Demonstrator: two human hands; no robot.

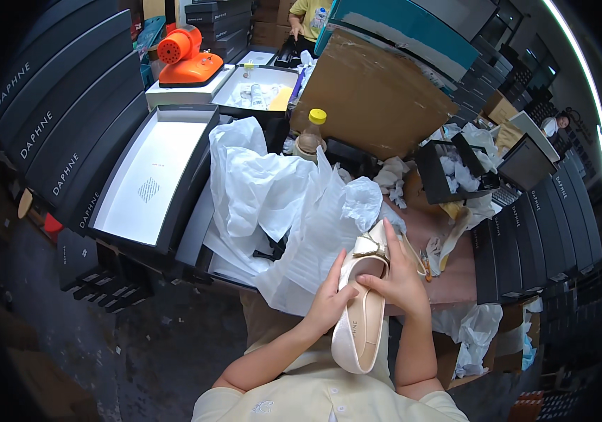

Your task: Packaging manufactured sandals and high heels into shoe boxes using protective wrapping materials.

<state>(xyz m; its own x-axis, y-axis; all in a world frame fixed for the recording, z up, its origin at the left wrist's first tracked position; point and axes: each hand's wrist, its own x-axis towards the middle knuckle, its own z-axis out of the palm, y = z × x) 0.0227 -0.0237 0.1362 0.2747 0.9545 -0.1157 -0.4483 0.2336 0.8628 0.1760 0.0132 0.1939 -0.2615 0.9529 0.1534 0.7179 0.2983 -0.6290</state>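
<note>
A cream flat shoe (369, 309) with a bow and buckle at its toe is held between both hands, its toe pointing away from me. My left hand (329, 299) grips its left side, with the thumb over the rim. My right hand (403, 278) wraps the right side, thumb inside the opening and fingers along the toe. Just beyond the toe lies crumpled white tissue paper (362, 204). More tissue (262, 179) spreads over a shoe box to the left, with a small black item partly showing beneath it.
A black box lid with white lining (156, 176) lies at left beside tall stacks of dark shoe boxes (68, 105). An orange blower-like device (189, 60) stands behind it. A yellow-capped bottle (311, 133), a large cardboard box (371, 95) and a box of paper scraps (455, 172) sit farther back.
</note>
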